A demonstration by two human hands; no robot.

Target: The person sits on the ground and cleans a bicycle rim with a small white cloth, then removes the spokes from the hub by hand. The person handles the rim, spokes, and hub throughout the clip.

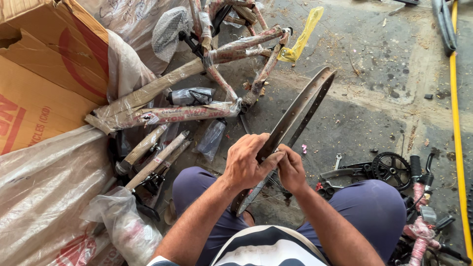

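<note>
A bare metal bicycle wheel rim [300,106] stands on edge between my knees, leaning away toward the upper right. My left hand [245,161] wraps over its near part, thumb and fingers closed on the rim. My right hand [291,169] presses against the same spot from the right, fingers pinched at the rim's inner side. Thin spokes [268,194] show just below my hands. What the right fingertips pinch is hidden.
A paper-wrapped bicycle frame [197,88] lies on the concrete floor ahead. A cardboard box [44,69] and plastic sheeting [44,197] fill the left. A crank with chainring [391,170] and wrapped handlebars [421,216] lie at right, a yellow hose [458,133] along the right edge.
</note>
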